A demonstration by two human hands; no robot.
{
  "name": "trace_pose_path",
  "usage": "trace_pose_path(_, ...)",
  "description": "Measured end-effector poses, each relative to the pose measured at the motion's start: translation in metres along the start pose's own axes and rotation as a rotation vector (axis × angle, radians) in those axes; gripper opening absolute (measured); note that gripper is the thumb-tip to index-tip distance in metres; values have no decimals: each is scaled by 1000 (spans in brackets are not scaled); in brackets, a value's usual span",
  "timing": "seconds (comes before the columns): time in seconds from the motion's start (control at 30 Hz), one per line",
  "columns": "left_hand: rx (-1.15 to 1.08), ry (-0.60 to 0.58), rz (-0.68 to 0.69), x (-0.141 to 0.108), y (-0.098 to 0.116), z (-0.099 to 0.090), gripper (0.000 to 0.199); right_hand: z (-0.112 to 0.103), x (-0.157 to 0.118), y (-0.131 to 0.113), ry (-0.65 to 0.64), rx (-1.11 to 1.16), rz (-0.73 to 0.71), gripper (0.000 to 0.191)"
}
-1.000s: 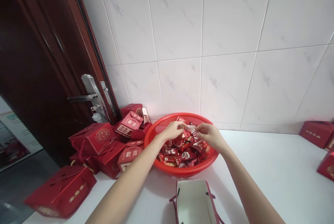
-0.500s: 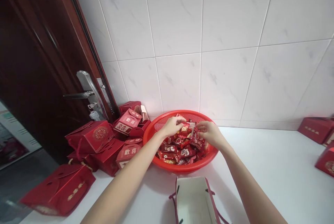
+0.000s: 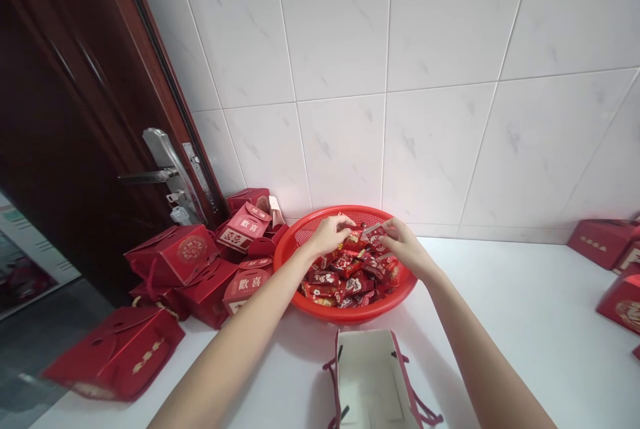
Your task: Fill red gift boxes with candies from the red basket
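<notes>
A red plastic basket (image 3: 345,314) holds a heap of small wrapped candies (image 3: 357,284) in red wrappers. Over its left half is my left hand (image 3: 329,237), fingers closed at a red-and-gold wrapped candy (image 3: 355,239). My right hand (image 3: 404,249) reaches in from the right and pinches a dark red wrapped candy (image 3: 378,239) at the heap's back. Both hands' fingertips are partly hidden among the wrappers. In front of the basket stands an open box (image 3: 371,375), white inside, with dark red cord handles; nothing shows in it.
Several closed red gift boxes (image 3: 177,254) are piled left of the basket, with one box (image 3: 117,355) nearer me. More red boxes (image 3: 600,242) stand at the far right of the white tabletop (image 3: 500,295). A tiled wall (image 3: 340,149) rises behind; a door handle (image 3: 150,177) is at left.
My right hand has lifted slightly, and the dark red candy now shows in its fingers. My left hand has shifted slightly at the candies. The view has tilted a little.
</notes>
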State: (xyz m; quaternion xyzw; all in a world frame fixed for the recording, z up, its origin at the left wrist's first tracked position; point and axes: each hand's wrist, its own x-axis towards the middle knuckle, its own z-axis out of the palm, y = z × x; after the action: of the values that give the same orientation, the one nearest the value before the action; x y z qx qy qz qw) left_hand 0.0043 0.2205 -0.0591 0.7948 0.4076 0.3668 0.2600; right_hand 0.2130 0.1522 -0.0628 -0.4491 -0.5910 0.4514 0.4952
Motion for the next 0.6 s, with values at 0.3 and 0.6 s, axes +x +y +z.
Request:
trace_pose_path(0.3, -25, -1, 4, -2, 5, 1, 12, -2, -5, -18, -41, 68, 21, 29)
trace_pose_path(0.6, -108, 33, -6, -2, 12, 3, 8, 10, -2, -18, 111, 299, 54, 23)
